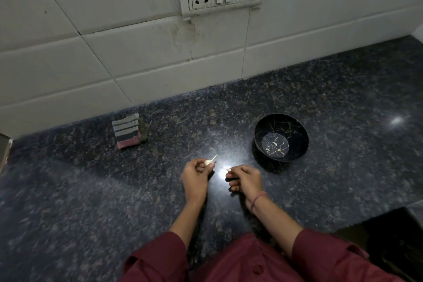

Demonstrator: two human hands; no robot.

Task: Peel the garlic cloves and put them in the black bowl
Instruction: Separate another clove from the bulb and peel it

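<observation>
The garlic clove (208, 162) sits mid-frame, pinched by the curled fingertips of my left hand (194, 176), with a papery strip of skin sticking up. I judge it light, firm and slippery once bare, and best held by its ends. My right hand (246, 181) pinches a pale scrap (228, 170), probably skin. The black bowl (297, 130), right of centre on the table (91, 190), holds two peeled cloves (274, 144).

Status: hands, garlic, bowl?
Left hand holds garlic clove, skin tail attached. Right hand pinches a small pale scrap. Black bowl holds two cloves. Folded cloth off to the left, not in the way.
</observation>
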